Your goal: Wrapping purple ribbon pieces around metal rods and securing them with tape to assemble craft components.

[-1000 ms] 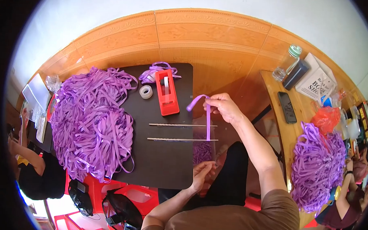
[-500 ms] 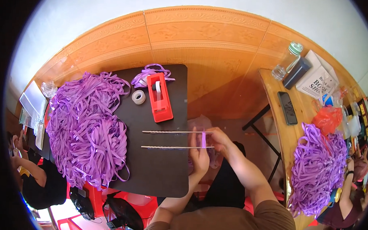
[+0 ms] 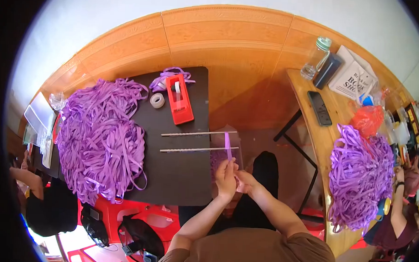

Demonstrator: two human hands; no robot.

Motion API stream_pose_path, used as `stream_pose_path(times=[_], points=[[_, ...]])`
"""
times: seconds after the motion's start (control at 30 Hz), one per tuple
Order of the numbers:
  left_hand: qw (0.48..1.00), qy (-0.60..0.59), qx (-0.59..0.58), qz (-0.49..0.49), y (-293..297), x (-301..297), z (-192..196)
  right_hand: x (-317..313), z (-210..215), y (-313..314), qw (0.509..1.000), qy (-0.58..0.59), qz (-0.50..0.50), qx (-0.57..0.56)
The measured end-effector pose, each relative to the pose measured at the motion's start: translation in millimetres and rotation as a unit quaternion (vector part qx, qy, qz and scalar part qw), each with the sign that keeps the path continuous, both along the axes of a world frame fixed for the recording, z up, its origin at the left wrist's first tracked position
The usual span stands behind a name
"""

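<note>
Purple ribbon strip [image 3: 227,145] ran up from the person's two hands and lay across the two thin rods [image 3: 197,142] that jutted past the right edge of the black table [image 3: 180,176]. The left hand [image 3: 226,178] and the right hand [image 3: 245,182] met just off the table's edge, above the person's lap. Both were closed in a pinch on the strip's lower end, the fingers pressed so near together that they looked to be touching each other. The strip's upper end reached past the farther rod and hung free there.

On the tabletop, a red tape dispenser [image 3: 180,98] lay near the far edge, with a small roll of clear tape [image 3: 157,100] just beside it to the left. A large heap of purple ribbon [image 3: 101,138] covered the table's left side and spilled over its edge. A second heap of the same ribbon [image 3: 360,178] sat on a wooden side table [image 3: 311,120] well apart to the right, near a dark phone [image 3: 320,108] and a clear water bottle [image 3: 315,58].

As a judgement, the weak point was the rods: they appeared to rest loose on the table with their ends unsupported, so a hard tug on the strip could drag them askew or off the edge. A slack pinch could also let the thin strip slide out and drop to the lap.
</note>
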State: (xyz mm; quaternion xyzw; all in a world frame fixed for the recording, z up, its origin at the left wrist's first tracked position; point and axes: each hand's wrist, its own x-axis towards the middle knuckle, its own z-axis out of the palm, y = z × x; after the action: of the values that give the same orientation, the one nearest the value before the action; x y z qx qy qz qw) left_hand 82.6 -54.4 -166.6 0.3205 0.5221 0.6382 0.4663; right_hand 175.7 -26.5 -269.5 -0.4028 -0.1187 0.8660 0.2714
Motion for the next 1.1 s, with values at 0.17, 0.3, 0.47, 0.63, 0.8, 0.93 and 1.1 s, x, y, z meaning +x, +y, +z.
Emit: stream_pose_path(times=[0.17, 0.3, 0.47, 0.63, 0.8, 0.93, 1.1], points=[[0.995, -0.066, -0.068, -0.02, -42.5, -4.4, 3.4, 19.2, 31.3, -36.8, 0.969, -0.184, 0.045, 0.159], [0.994, -0.089, -0.046, -0.042, -58.6, -14.6, -11.5, 20.9, 46.8, -24.4, 0.849, -0.273, -0.105, 0.439], [0.975, -0.149, -0.113, -0.119, -72.3, -33.3, -1.6, 4.2, 131.6, -16.4, 0.807, -0.249, -0.089, 0.529], [0.966, -0.148, -0.121, -0.174, -73.2, -41.8, 4.5, -5.6, 134.1, -21.7, 0.944, -0.092, -0.001, 0.317], [0.97, -0.123, -0.121, -0.173, -79.3, -45.1, -1.7, -10.6, 126.9, -25.4, 0.936, -0.093, -0.04, 0.338], [0.97, -0.098, -0.133, -0.18, -84.6, -47.8, -0.4, -10.4, 134.7, -26.3, 0.938, -0.11, -0.022, 0.329], [0.968, -0.101, -0.132, -0.19, -86.6, -51.6, 6.5, -10.1, 133.2, -29.5, 0.809, -0.249, -0.096, 0.524]])
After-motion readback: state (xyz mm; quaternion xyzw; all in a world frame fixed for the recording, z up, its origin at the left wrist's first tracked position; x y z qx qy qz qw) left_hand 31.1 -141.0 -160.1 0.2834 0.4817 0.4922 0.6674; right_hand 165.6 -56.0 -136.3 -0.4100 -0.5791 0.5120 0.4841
